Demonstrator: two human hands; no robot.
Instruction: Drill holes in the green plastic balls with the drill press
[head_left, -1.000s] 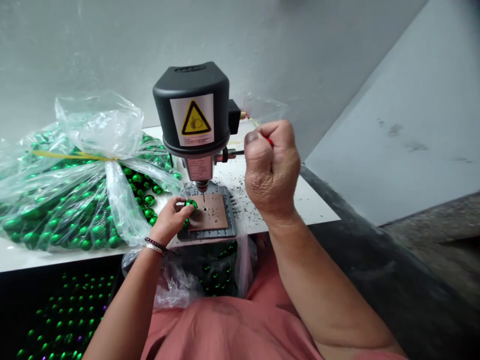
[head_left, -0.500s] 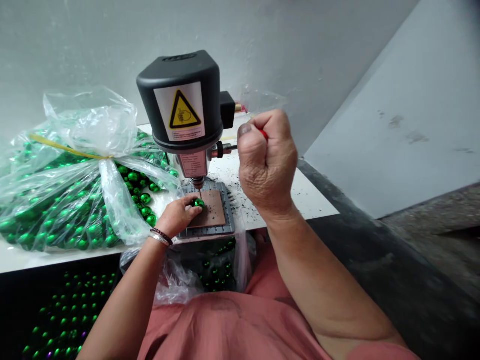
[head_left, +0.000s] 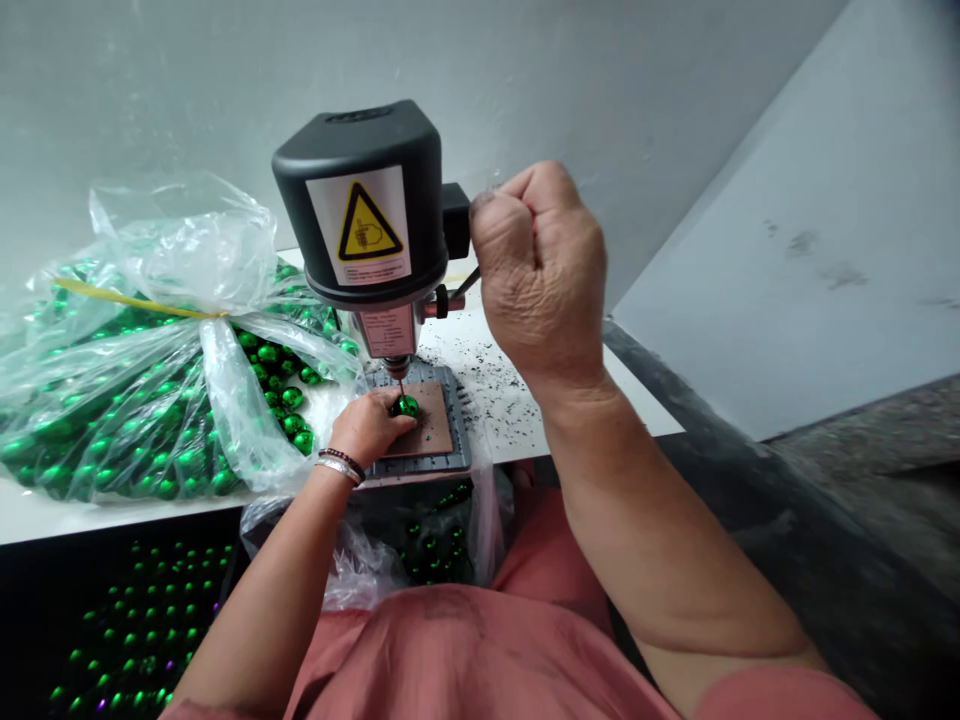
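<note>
A small drill press (head_left: pixel 360 210) with a black housing and a yellow warning sticker stands in front of me. My left hand (head_left: pixel 369 428) pinches a shiny green ball (head_left: pixel 406 406) against a brown board (head_left: pixel 431 420) on the grey base plate (head_left: pixel 459 440). The thin drill bit (head_left: pixel 401 387) comes down at the top of the ball; whether it has entered cannot be made out. My right hand (head_left: pixel 541 275) is a fist round the end of the feed lever (head_left: pixel 469 284), whose red knob is mostly covered by the fingers.
Left of the press lies a clear plastic bag (head_left: pixel 217 250) of green balls, tied with a yellow strip. Dark shavings litter the white table (head_left: pixel 517 410). Below the edge are a dark tray (head_left: pixel 150 610) with rows of green balls and another plastic bag (head_left: pixel 360 575) holding balls.
My right hand has risen with the lever, which now slants upward. My left hand has shifted slightly right with the ball, still under the drill bit.
</note>
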